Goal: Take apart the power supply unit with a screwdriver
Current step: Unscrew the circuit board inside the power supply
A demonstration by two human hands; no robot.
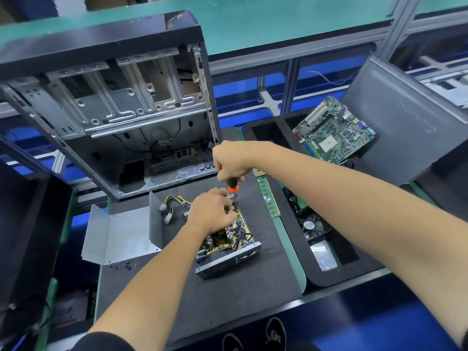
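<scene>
We see the power supply unit [229, 245] lying open on the dark foam mat [202, 300] in the middle of the bench, its cover off and its circuit board, wires and components exposed, with the metal end wall facing us. Our right hand [231, 160] is wrapped around the top of the screwdriver [232, 184], whose black and orange handle stands nearly upright over the far corner of the unit, the shaft pointing down into it. Our left hand [211, 211] rests on the far part of the unit, fingers curled down among the components just beside the screwdriver shaft; we cannot tell whether they actually pinch anything. A bundle of yellow and black cables [172, 205] with white connectors trails from the unit toward the left. Just left of it lies the bent grey metal cover [121, 236], and at its near edge a scatter of small dark screws [122, 266]. Behind stands an emptied computer case [109, 110]. To the right, a RAM stick [268, 198] lies at the mat's edge, a black tray [314, 277] holds a fan [310, 225], and a motherboard [334, 130] leans farther back.
</scene>
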